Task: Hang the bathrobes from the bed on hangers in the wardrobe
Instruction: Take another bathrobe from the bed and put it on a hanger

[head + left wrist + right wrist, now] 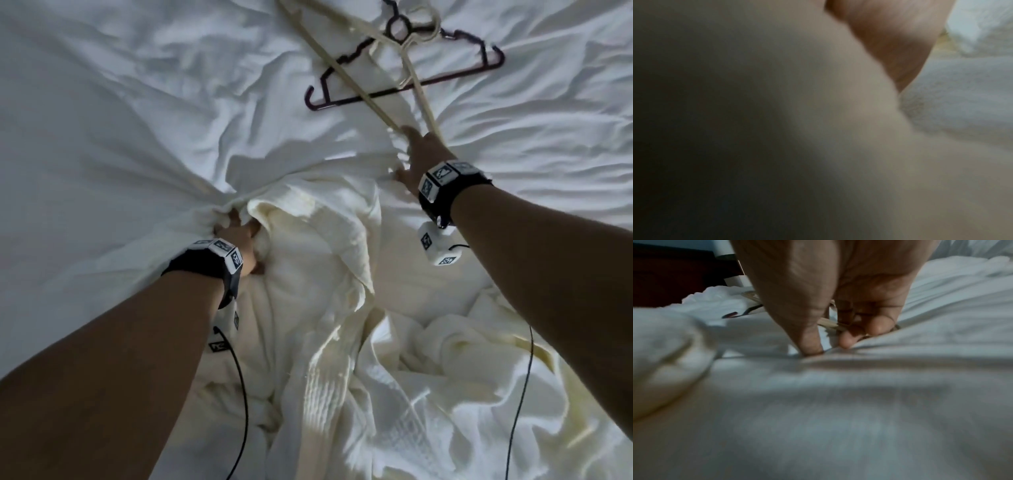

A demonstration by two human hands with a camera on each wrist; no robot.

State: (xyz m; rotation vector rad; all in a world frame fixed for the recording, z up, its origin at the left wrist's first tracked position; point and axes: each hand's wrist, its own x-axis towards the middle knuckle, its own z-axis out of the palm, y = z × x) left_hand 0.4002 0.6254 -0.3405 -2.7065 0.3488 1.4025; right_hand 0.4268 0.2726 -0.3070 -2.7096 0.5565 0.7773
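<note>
A cream bathrobe lies crumpled on the white bed, in the lower middle of the head view. My left hand grips a bunched fold at the robe's upper left edge, its fingers buried in cloth. The left wrist view is blurred and shows only my palm and terry cloth. My right hand pinches fabric at the robe's upper right, thumb and fingers pressed into it. A cream hanger runs from the top of the view down to that hand, and its bar passes under my fingers.
A purple hanger lies on the wrinkled sheet under the cream one, beyond my right hand. More cream cloth is piled at the lower right. Dark furniture stands past the bed's far edge.
</note>
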